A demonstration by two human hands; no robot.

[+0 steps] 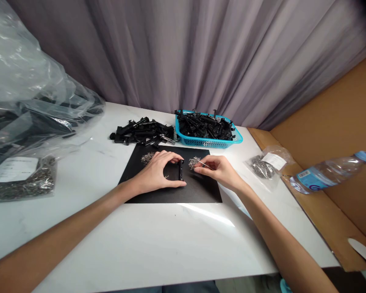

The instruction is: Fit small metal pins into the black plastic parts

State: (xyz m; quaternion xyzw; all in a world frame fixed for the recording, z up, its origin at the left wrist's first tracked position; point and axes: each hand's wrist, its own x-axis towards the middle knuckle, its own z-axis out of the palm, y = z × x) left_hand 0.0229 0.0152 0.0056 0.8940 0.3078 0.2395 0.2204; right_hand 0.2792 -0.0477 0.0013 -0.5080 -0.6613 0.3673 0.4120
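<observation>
The white table [110, 244] is largely covered at its middle by a black mat [198, 193]. Behind the mat, a blue basket [213, 143] is filled with black plastic parts, and a loose pile [143, 131] of similar parts is laid beside it. Over the mat, the left hand [155, 171] is curved round in a wide pinch, and the right hand [217, 167] is closed more tightly.

One narrow black part [181, 171] is held above or on the mat, which of the two cannot be told, its ends spanned by the left fingertips and thumb. It is judged light, stiff and rather smooth; thin edges could be snapped if squeezed hard, so it is best gripped by its ends, with the long side left free.

Two heaps of small metal bits are spread on the mat: one [147, 158] partly hidden behind the left hand, another [194, 162] just by the right fingertips. A thin metal tool [205, 165] is grasped in the right hand; whether any bit is carried at its tip cannot be made out.
</observation>
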